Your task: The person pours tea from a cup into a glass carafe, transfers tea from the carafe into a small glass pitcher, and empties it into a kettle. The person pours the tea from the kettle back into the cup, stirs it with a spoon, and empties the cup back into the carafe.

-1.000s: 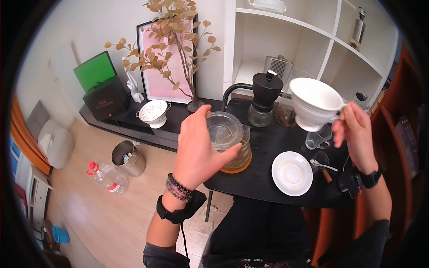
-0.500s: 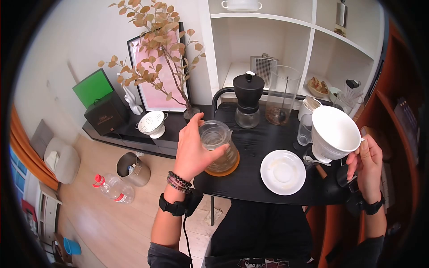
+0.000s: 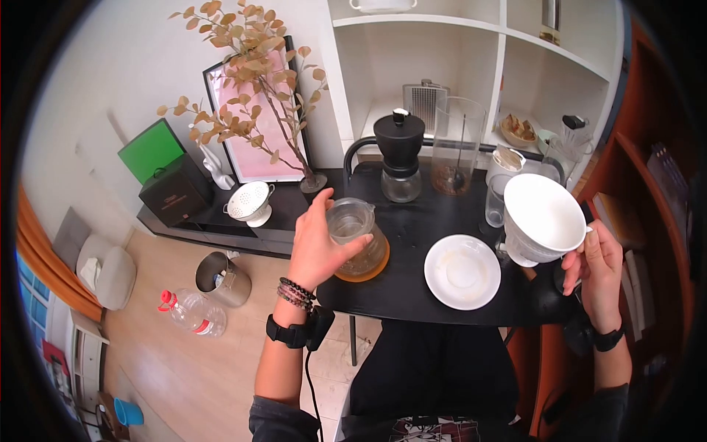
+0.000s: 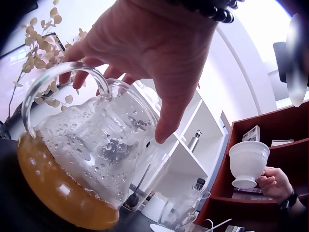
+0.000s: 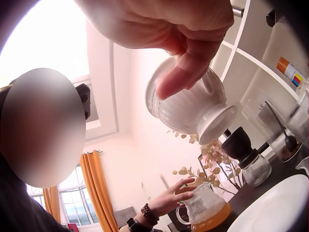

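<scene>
My left hand spans the mouth of a glass pot at the left of the black table, thumb on the near side and fingers on the far side. Amber liquid fills the pot's lower part, and droplets cling to the glass above. A clear handle curves in front of the fingers in the left wrist view. On the right, my right hand pinches the handle of a white footed cup between thumb and fingers. The cup hangs above the table, tilted, its inside white and bare. Left of the cup lies a white saucer.
Behind the pot stand a black-topped coffee grinder and a tall clear glass cylinder. A clear glass cup sits near the white cup. Black table edges the body; a white shelf stands behind.
The right hand has lowered the white cup toward the table. The left hand stays at the pot's mouth. The head view has shifted, showing more of the table's far right.
</scene>
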A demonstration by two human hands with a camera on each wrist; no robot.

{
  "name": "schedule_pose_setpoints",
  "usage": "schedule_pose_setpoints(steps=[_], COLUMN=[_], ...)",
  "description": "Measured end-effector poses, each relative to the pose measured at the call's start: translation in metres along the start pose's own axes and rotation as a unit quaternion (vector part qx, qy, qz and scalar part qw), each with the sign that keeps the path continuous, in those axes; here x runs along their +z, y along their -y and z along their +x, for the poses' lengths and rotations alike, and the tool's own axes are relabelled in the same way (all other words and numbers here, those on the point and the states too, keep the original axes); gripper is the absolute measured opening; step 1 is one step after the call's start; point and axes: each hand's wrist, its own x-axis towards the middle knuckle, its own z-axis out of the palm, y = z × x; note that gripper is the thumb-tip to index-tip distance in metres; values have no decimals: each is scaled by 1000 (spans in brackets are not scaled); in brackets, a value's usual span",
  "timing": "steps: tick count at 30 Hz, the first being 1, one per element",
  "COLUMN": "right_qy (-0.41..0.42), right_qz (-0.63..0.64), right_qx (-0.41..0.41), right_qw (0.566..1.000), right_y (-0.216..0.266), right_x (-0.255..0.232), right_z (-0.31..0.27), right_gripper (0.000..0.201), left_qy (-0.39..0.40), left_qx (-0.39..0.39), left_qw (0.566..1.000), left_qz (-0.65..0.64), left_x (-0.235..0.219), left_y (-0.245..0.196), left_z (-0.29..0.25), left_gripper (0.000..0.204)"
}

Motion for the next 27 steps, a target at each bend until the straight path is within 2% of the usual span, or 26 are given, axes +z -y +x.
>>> schedule_pose_setpoints(steps=[2,3,5,7,9,11,13,17,19,21,22,26,27], right_qy=[-8,-9,-7,-5,-10,-9,-7,-31,-44,-35,-34,-36,-36], right_qz=[6,5,29,25,24,43,63,71,70,71,72,76,77], right_qx=[9,17,22,33,52,82,99,92,84,80,84,78,81], right_qw=[1000,1000,999,999,998,996,993,993,993,994,993,993,993], right_y=[-2,-3,-11,-19,-31,-46,-61,-80,-86,-91,-94,-105,-107], right_x=[2,4,7,10,17,25,35,52,60,65,68,74,76], right_z=[-2,-4,-9,-17,-28,-39,-47,-51,-48,-46,-45,-41,-40], right_gripper=[30,29,29,28,28,28,27,26,26,26,25,24,24], left_qy=[-17,-41,-122,-173,-217,-233,-212,-93,-98,-97,-94,-78,-67], left_qx=[17,62,119,132,132,167,174,58,78,133,129,119,94], left_qw=[1000,997,984,975,967,951,949,956,959,967,971,976,977], left_qz=[-18,-4,59,42,-37,-116,-158,-272,-253,-194,-178,-163,-177], left_x=[0,-1,-6,-9,-6,10,25,57,71,81,86,98,100], left_y=[2,3,-5,-24,-40,-39,-45,-48,-45,-42,-37,-26,-24], left_z=[-1,0,-10,-25,-45,-59,-70,-87,-85,-82,-82,-80,-81], left_gripper=[91,92,88,78,54,41,20,2,10,23,31,33,34])
